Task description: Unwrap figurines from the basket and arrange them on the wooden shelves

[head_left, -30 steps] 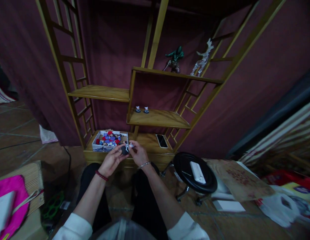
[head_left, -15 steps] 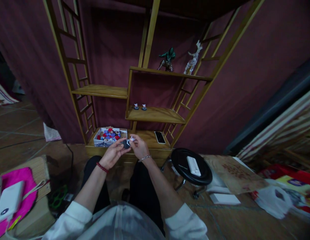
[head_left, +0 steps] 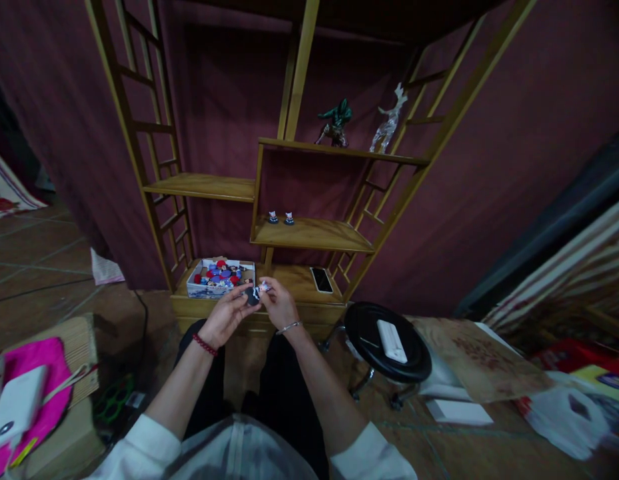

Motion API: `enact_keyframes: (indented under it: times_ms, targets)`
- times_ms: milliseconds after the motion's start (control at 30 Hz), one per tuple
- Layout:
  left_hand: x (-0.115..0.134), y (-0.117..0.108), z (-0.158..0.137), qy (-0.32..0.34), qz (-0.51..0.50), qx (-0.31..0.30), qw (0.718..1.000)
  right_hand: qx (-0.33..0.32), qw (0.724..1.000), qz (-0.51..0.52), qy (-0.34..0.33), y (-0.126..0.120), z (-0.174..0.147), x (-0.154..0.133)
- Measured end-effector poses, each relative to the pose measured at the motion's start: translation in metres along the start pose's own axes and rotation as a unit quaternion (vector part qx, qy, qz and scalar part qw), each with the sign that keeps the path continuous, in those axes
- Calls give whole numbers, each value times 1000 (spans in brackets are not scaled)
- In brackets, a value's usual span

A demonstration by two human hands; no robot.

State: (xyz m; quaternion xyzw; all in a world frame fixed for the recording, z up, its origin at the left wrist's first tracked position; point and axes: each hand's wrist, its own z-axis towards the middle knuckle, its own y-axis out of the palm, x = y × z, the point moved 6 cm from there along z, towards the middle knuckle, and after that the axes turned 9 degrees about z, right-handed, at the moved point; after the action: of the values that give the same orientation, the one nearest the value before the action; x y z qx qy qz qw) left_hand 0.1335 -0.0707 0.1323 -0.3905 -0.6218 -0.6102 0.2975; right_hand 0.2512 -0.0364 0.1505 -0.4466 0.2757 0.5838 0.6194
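Note:
Between both hands is a small white figurine with a round dark base, tilted on its side. My left hand pinches the dark base, and my right hand grips the pale upper part. Just beyond my left hand, a white cardboard box holds several small red, blue and white figurines. Two similar small figurines, one on the left and one on the right, stand upright on the middle shelf.
A phone lies on the bottom shelf. Higher up stand a green crouching statue and a clear deer figure. To my right is a black round stool carrying a white box. A white power bank lies on pink cloth at left.
The view has shifted slightly, so the shelves sit a little lower in it. Both hands stay on the figurine, with its pose nearly the same.

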Motion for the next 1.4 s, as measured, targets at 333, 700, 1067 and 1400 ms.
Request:
enact_keyframes:
  times_ms: [333, 700, 1067, 1400]
  targets:
    - [-7, 0, 17, -26, 20, 11, 999, -11, 1000, -7, 18, -6, 9, 3]
    - [1, -2, 30, -30, 16, 22, 999, 3, 1000, -7, 15, -5, 26, 4]
    - [-9, -7, 38, -31, 0, 24, 999, 12, 1000, -13, 16, -5, 25, 9]
    - [-13, -14, 40, -37, 8, 19, 999, 4, 1000, 7, 24, 1, 26, 18]
